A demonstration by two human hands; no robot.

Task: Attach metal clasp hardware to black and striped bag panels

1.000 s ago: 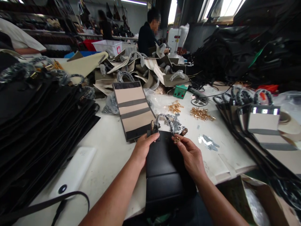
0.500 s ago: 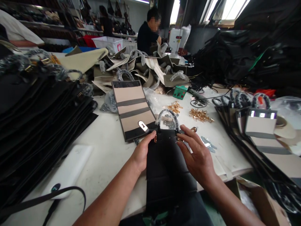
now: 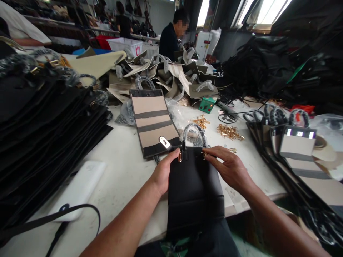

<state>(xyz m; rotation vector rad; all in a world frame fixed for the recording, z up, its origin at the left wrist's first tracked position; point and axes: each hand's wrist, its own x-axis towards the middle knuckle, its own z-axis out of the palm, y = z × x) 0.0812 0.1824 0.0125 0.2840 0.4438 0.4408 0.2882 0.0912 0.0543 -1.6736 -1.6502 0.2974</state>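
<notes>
A black leather bag panel (image 3: 195, 185) lies across the table's front edge and my lap, and its arched handle (image 3: 193, 129) is wrapped in clear plastic. My left hand (image 3: 163, 173) grips the panel's upper left edge, thumb on top beside a gold fitting (image 3: 179, 155). A strap with a shiny slotted metal plate (image 3: 164, 142) sticks out past that edge. At the upper right corner, my right hand (image 3: 229, 166) pinches a small gold metal piece (image 3: 204, 154) against the panel near the handle's base. Its exact shape is partly hidden by my fingers.
Gold hardware piles (image 3: 229, 131) lie beyond my right hand, near a green box (image 3: 207, 105). An opened beige-lined panel (image 3: 152, 123) lies ahead. Black panels (image 3: 53, 135) are stacked left, beside a white power bank (image 3: 80, 189). More handled panels (image 3: 298, 142) stand right. A person (image 3: 171, 39) sits behind.
My right hand has turned flatter, its fingers drawn together at the upper right corner around the small gold piece. My left hand keeps its grip on the panel. The view has shifted slightly.
</notes>
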